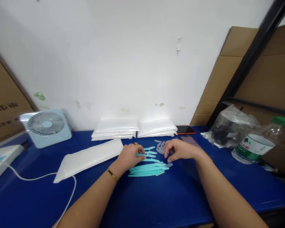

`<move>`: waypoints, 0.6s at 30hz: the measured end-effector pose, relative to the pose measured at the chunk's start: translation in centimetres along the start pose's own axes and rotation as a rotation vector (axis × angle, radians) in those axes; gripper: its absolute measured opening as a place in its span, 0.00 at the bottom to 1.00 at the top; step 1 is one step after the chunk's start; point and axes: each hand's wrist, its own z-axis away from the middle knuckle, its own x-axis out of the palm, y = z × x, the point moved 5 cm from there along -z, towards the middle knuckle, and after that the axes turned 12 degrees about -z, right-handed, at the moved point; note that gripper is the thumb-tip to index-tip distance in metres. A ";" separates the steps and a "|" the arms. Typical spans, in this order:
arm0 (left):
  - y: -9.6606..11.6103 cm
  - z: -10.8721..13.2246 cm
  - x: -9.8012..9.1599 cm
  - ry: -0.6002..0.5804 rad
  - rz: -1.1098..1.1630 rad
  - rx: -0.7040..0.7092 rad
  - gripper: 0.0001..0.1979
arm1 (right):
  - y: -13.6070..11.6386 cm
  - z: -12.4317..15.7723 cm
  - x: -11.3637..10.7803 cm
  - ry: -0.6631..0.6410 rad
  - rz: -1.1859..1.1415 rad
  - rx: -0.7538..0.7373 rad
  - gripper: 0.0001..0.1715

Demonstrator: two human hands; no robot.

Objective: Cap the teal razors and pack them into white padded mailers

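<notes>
My left hand (132, 155) is closed on the handle of a turquoise eyebrow razor (153, 160), whose head points right. More turquoise razors (150, 153) lie just beyond those fingers. Nearer to me is a bundle of several razors (142, 174) lying side by side, some with clear caps over their heads. One clear cap (169, 165) sticks out on the right of the bundle. My right hand (178, 149) hovers right of the razor heads, its thumb and fingers curled but apart, with nothing visible between them. Beside its fingertips is a small pile of loose translucent caps (160, 148).
Two stacks of white padded mailers (116, 126) stand against the wall; another mailer (85, 160) lies left. A small fan (47, 126) and white cable (38, 177) are at left. Phones (191, 141), a plastic bag (230, 126) and a water bottle (254, 145) are at right on the blue table (156, 202).
</notes>
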 end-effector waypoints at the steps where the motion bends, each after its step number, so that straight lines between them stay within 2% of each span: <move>1: 0.3 0.1 0.1 -0.045 -0.009 0.023 0.11 | 0.2 0.3 0.1 -0.065 0.048 0.049 0.16; 3: 0.5 0.2 0.4 -0.100 -0.039 0.038 0.09 | 0.7 0.6 0.5 -0.140 0.122 0.140 0.16; 5: 0.6 0.2 0.7 -0.119 -0.044 0.026 0.06 | 1.2 0.7 0.7 -0.152 0.143 0.197 0.13; 11: -0.1 0.2 0.7 -0.055 0.097 -0.026 0.06 | 2.3 1.3 -0.4 -0.029 -0.009 0.276 0.04; 13: -0.4 0.2 0.6 -0.046 0.208 -0.063 0.08 | 1.8 1.2 -0.8 0.040 -0.075 0.228 0.05; 15: -0.6 0.2 0.8 -0.086 0.349 -0.096 0.10 | 0.8 0.9 -1.2 0.138 -0.060 0.122 0.05; 18: -0.9 0.1 0.7 -0.129 0.461 -0.129 0.13 | -0.9 0.4 -1.4 0.307 0.149 -0.045 0.03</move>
